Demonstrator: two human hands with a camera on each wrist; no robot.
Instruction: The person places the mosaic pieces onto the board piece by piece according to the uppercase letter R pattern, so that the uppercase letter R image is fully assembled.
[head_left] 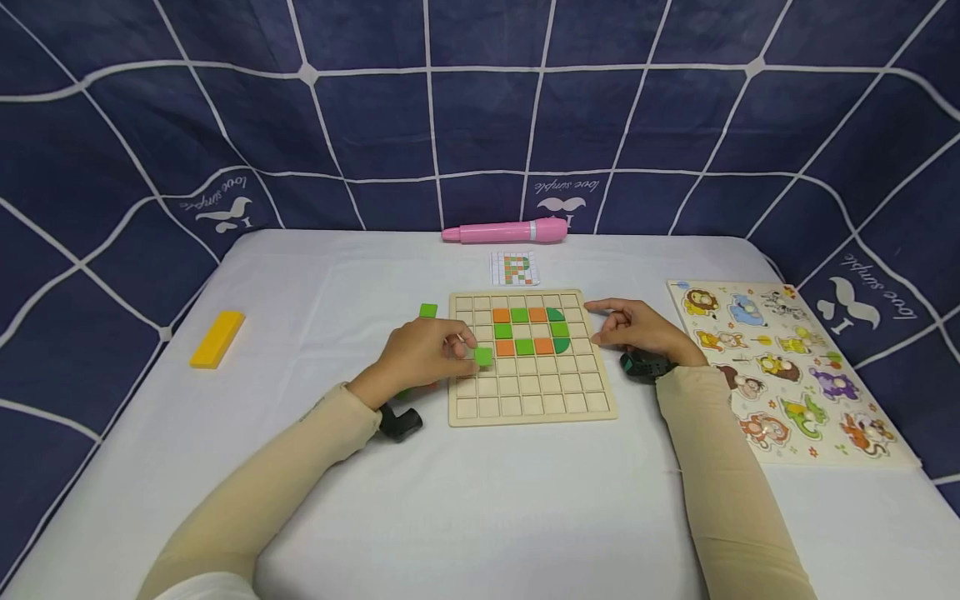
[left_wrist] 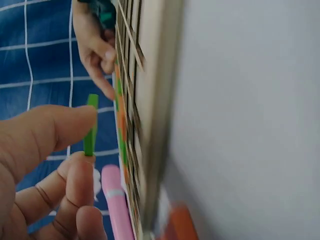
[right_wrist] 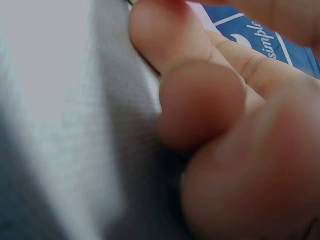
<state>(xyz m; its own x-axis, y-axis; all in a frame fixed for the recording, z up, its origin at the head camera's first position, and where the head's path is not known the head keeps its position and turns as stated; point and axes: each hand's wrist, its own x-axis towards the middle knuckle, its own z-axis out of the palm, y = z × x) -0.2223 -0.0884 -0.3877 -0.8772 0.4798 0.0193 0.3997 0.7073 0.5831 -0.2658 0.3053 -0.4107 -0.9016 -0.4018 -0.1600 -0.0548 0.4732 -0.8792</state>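
My left hand [head_left: 423, 354] pinches a green square tile [head_left: 483, 357] between thumb and fingertips, over the left part of the wooden grid board [head_left: 532, 407]. In the left wrist view the tile [left_wrist: 90, 125] is seen edge-on, apart from the board. Orange and green squares with two dark green rounded pieces [head_left: 556, 314] form a closed ring in the board's upper cells. My right hand [head_left: 637, 325] lies at the board's right edge, index finger and thumb stretched to the rim, its other fingers bent. Close up, the right wrist view shows its fingers [right_wrist: 200, 105] near the white cloth.
A loose green tile [head_left: 428, 310] lies left of the board; more pieces are partly hidden under my left hand. Behind the board are a pattern card [head_left: 514, 269] and a pink marker-shaped stick [head_left: 504, 232]. A yellow block [head_left: 217, 339] lies far left, an animal puzzle board [head_left: 787, 375] right.
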